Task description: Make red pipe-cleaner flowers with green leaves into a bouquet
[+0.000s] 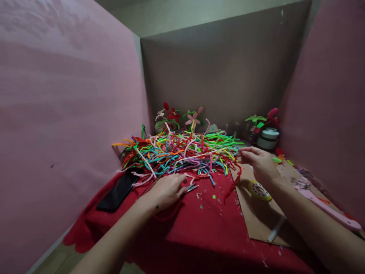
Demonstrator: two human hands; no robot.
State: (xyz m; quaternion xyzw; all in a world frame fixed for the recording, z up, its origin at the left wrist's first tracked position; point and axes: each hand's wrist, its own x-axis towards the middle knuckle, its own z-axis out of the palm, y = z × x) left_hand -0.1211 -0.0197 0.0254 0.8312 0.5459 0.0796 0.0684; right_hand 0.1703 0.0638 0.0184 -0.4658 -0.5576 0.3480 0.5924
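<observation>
My right hand pinches with thumb and fingertips at the right side of a pile of pipe cleaners. From that pinch a red pipe cleaner hangs, bent, over the red cloth. My left hand is low at the front of the pile, its fingers curled in; what they grip, if anything, is hidden. Scissors show their blades beside the left thumb, and a red handle appears dimly below that hand. Short pink and red pipe cleaner pieces lie by the left fingertips.
A phone lies to the left on the red cloth. At right, cardboard bears a yellow tape roll; a pink tool lies beyond my forearm. Pipe cleaner flowers and a lidded jar stand behind. Pink walls flank both sides.
</observation>
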